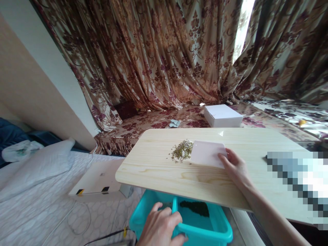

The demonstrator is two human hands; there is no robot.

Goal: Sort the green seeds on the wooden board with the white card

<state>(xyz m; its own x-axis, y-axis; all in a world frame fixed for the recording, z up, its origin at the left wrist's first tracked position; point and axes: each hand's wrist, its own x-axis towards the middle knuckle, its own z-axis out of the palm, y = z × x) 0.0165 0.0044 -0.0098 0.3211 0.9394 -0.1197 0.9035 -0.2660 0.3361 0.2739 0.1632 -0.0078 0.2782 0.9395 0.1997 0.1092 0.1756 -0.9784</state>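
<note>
My right hand (234, 165) pinches the right end of a flat white plastic scraper (208, 152) on the pale wood-grain tabletop (153, 169). The scraper's left edge touches a small pile of mixed green and white grains (182, 151), with a few grains scattered around it. Below the table's near edge is a teal two-part bin (222, 230). Dark green material (196, 207) lies in its right compartment. My left hand (162, 223) is curled over the bin's near rim by the divider and covers part of the left compartment.
A white box (223, 116) and a light blue cloth (174, 123) are on the patterned ledge behind the table. A blurred-out object (302, 181) occupies the table's right end. At left, a white case (98, 179) rests on the bed, with cables (57, 223) nearby.
</note>
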